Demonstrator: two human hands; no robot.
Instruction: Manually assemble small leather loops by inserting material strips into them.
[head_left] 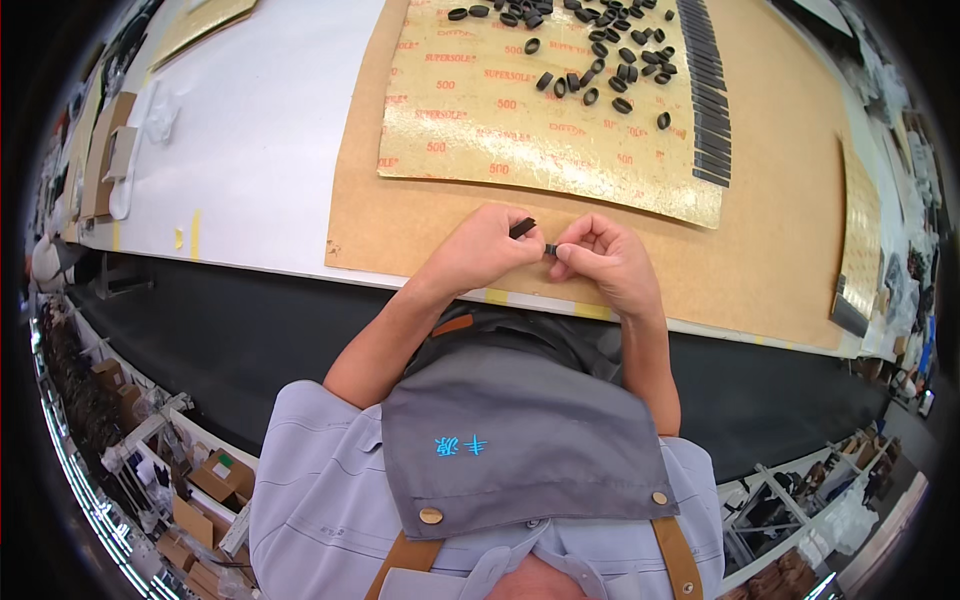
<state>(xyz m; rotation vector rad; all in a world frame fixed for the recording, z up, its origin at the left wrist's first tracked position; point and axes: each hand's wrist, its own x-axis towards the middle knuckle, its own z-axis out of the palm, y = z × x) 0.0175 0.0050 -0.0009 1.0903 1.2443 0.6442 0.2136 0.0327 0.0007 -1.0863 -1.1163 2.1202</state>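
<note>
Workbench surface (260, 140), white and wide, fills the upper part of the view, with a dark front edge running below it. On it lies a big brown board (780, 250), and on that board a glossy yellowish sheet (480, 130) with red print, its near edge just beyond the hands. Along the sheet's right side runs a neat column of flat black strips (712, 110), one laid close against the next, and to the left of that column a loose scatter of small black loops (600, 60) lies on the sheet. Nearer the body, over the bare near edge of the board, the two hands meet almost knuckle to knuckle. The left hand (485, 250) is curled, its fingertips pinching a short black strip (522, 228) that juts up and to the right. The right hand (605, 262) is also closed, thumb and forefinger nipping a tiny black piece (550, 249) just below and beside the strip.
</note>
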